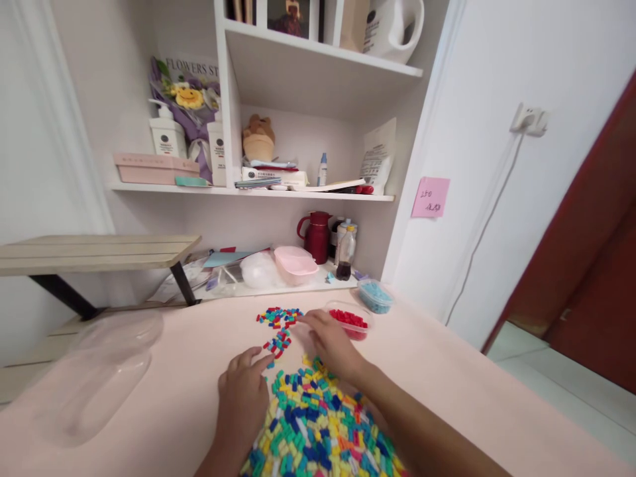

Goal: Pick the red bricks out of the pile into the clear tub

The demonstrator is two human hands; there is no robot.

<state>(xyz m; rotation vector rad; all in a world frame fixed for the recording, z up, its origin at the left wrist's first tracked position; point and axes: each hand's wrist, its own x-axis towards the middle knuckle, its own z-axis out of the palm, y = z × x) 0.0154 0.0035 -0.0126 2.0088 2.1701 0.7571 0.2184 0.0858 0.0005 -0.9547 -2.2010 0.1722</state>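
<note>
A large heap of small coloured plastic blocks spreads over the pale pink tabletop near me, yellow, green and blue mostly. Further off lies a smaller cluster of blocks, red, blue, teal and white, trailing towards a little group closer in. My left hand rests beside the big heap's left edge, fingers apart, thumb and forefinger tips near the little group. My right hand reaches over the heap's far edge with fingers stretched out, their tips at the right side of the small cluster. Nothing shows in either hand.
Right of my right hand stands a clear tub of red blocks; behind it is a tub of light blue blocks. Clear plastic containers lie at the left. A bottle, a red jug and a pink box stand at the back.
</note>
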